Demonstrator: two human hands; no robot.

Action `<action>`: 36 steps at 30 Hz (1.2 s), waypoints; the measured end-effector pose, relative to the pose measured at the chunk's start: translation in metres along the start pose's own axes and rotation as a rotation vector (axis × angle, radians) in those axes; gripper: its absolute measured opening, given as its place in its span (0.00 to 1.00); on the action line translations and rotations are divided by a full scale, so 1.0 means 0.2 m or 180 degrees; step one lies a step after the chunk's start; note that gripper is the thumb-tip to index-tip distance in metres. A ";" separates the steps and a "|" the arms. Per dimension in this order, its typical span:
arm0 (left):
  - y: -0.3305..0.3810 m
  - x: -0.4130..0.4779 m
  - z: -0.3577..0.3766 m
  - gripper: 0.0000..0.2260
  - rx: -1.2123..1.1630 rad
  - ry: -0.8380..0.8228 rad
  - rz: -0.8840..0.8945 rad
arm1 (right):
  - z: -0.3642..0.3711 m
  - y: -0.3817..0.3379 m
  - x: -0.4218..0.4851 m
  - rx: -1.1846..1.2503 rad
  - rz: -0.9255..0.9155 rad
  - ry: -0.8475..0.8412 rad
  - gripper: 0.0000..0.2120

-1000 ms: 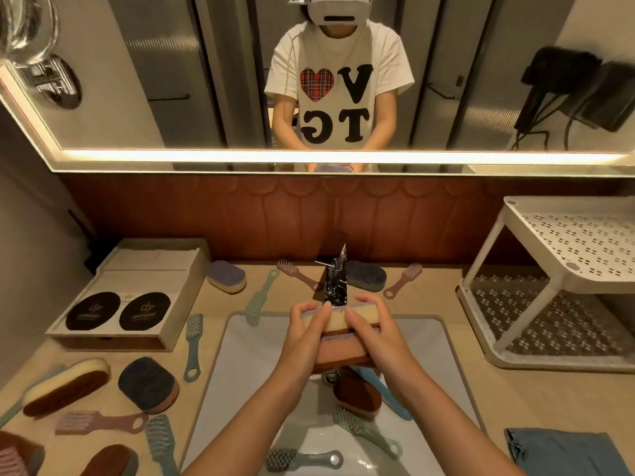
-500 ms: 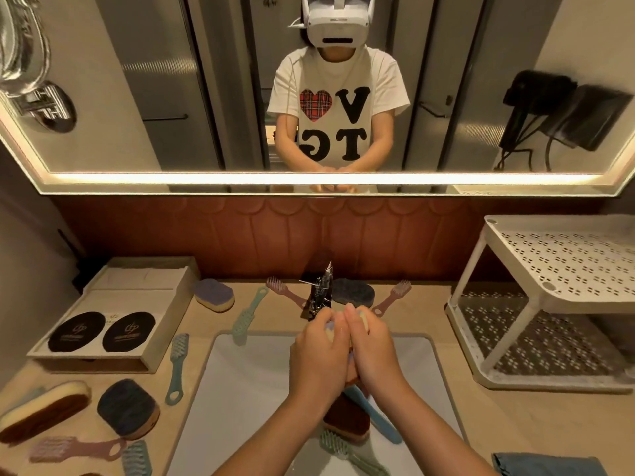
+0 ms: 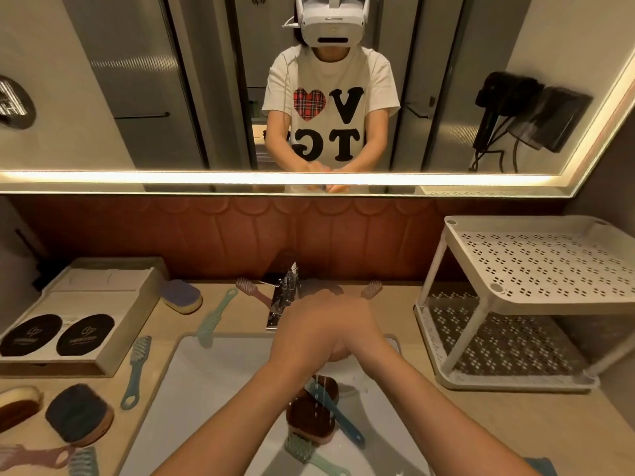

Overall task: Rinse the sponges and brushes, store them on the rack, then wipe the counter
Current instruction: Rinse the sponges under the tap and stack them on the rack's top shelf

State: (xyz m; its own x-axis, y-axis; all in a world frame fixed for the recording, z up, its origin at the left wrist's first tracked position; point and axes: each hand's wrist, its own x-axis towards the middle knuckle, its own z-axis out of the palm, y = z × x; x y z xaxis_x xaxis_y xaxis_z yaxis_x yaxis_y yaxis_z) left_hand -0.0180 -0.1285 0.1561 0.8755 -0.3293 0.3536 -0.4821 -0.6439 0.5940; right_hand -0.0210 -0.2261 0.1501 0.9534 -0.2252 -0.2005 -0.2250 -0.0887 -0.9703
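Over the white sink [image 3: 206, 372], just under the chrome faucet [image 3: 285, 297], my left hand [image 3: 305, 331] and my right hand [image 3: 357, 334] are clasped together, squeezing a sponge [image 3: 338, 353] that is almost wholly hidden between them. Water drips from it onto a brown sponge [image 3: 309, 417] and a blue brush [image 3: 338, 415] in the basin. A green brush [image 3: 309, 455] also lies there. The white two-tier rack [image 3: 536, 269] stands at the right.
On the counter's left lie a purple-yellow sponge [image 3: 182, 296], two teal brushes [image 3: 216, 314] [image 3: 135, 371], a dark blue sponge [image 3: 79, 415], a brown-white sponge [image 3: 19, 407], a pink brush [image 3: 37, 456] and a box [image 3: 113, 304] with two black discs. Behind the faucet are pink brushes [image 3: 251, 290].
My hands have closed tightly around the sponge, which was held flat and visible before. The camera has tilted upward, so the sink sits lower in view.
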 end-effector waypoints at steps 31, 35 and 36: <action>0.78 0.74 0.39 0.23 -0.2306 -0.0603 -0.0903 | -1.32 -0.38 0.18 -0.0155 -0.0641 0.0314 0.09; 0.85 0.80 0.55 0.22 -0.2048 -0.0710 -0.0907 | -1.44 -0.32 0.25 -0.0167 -0.0557 0.0721 0.17; 0.85 0.81 0.59 0.23 -0.1971 -0.0739 -0.0881 | -1.48 -0.31 0.27 -0.0141 -0.0530 0.0818 0.17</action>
State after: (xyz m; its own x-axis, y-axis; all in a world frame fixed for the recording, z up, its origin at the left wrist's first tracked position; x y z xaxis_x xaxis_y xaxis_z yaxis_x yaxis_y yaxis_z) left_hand 0.0449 -0.3730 0.2297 0.9193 -0.3935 0.0087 -0.1108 -0.2375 0.9650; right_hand -0.0148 -0.5195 0.2384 0.8973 -0.4414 0.0070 -0.0838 -0.1860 -0.9790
